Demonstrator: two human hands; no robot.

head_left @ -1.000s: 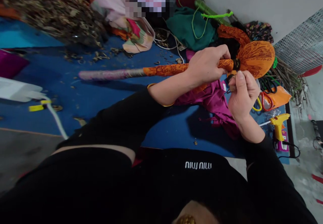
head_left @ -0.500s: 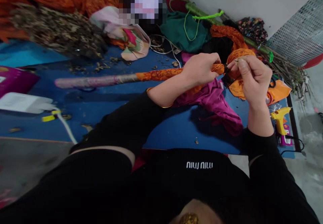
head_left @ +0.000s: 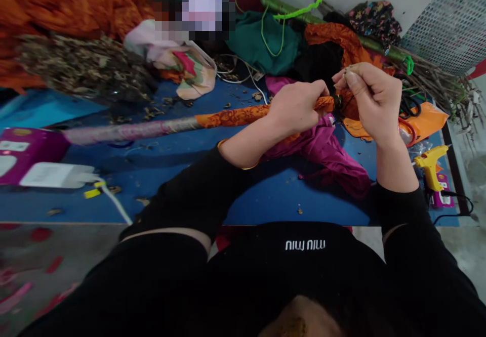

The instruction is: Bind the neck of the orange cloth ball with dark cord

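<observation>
Snugly cloth-wrapped stick, left hand round it, crumpled magenta fabric

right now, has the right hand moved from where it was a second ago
Yes. Judged against the yellow glue gun on the table, the right hand has moved higher in the view.

Over the bench, the left hand grips a stick wrapped partly in orange cloth (its left end is greyish pink); the right hand is pinched just beside it. A yellow glue gun lies near the bench's right edge, magenta cloth towards its front edge.
</observation>
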